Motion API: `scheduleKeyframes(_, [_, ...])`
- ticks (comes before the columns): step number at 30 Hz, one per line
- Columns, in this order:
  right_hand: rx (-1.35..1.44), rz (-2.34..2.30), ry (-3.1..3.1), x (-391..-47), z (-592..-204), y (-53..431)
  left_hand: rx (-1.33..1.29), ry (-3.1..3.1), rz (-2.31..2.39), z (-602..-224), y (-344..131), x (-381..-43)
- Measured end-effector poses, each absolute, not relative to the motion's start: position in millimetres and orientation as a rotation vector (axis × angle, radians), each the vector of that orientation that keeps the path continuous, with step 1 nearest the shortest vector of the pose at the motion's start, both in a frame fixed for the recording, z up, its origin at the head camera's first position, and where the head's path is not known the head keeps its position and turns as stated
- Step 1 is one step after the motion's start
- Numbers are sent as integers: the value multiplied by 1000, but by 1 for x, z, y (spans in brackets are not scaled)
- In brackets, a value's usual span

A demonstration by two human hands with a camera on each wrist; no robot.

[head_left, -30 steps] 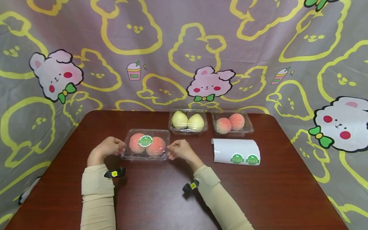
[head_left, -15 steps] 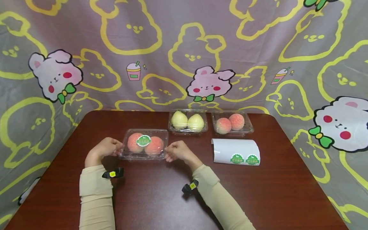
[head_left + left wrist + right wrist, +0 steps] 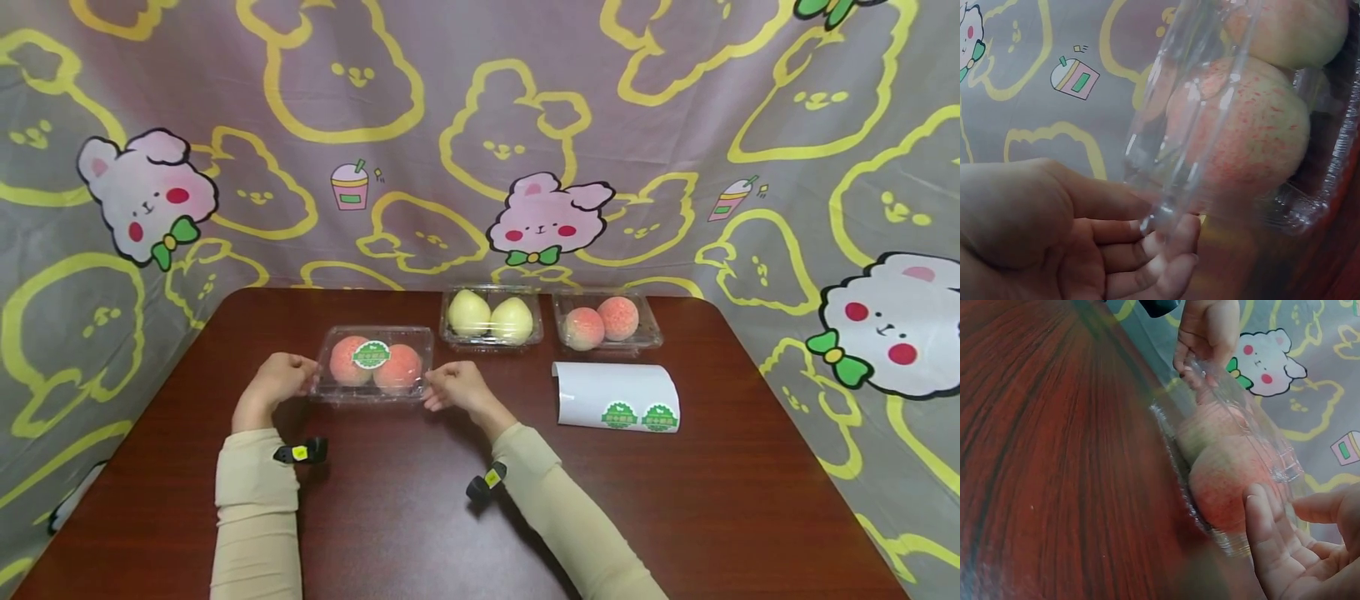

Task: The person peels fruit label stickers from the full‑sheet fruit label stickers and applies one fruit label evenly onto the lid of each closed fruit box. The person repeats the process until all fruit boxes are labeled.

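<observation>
A clear plastic clamshell box [image 3: 369,395] with two pink peaches [image 3: 397,368] in it is on the left side of the table, and a round green sticker [image 3: 371,355] shows on its lid. My left hand [image 3: 277,387] pinches the box's left end between thumb and fingers. At the opposite end, my right hand [image 3: 467,388] grips the edge the same way. The left wrist view shows thumb and fingertips around the plastic rim [image 3: 1166,209]. Seen from the right wrist, the box stands close over the table and the right fingers [image 3: 1266,515] overlap its end wall.
Behind, near the table's far edge, stand a clear box [image 3: 491,340] of two pale yellow fruits and another [image 3: 637,340] with two peaches. A curved white sheet [image 3: 611,387] bearing two green stickers lies on the right. A patterned cloth [image 3: 420,100] hangs behind the table.
Both hands have moved the box slightly left, then away from me toward the table's back. The other boxes and the sticker sheet stay in place.
</observation>
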State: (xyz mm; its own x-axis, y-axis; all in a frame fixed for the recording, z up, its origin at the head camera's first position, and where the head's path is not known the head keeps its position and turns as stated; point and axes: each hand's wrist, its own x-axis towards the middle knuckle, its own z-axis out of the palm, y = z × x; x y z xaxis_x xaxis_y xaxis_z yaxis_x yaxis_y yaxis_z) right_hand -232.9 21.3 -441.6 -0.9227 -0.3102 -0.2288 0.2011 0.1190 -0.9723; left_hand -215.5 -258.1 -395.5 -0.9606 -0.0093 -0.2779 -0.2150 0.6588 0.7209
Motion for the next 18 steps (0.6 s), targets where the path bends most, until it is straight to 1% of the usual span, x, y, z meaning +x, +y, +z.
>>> scheduleKeyframes(9, [-49,-1904,2006,-231,-444,20,-138,2589,1169,-396,-262,-215])
scheduleKeyframes(18, [-85,-1851,2019,-219,-441,29,-147,2504,1250,-396,-266,-215])
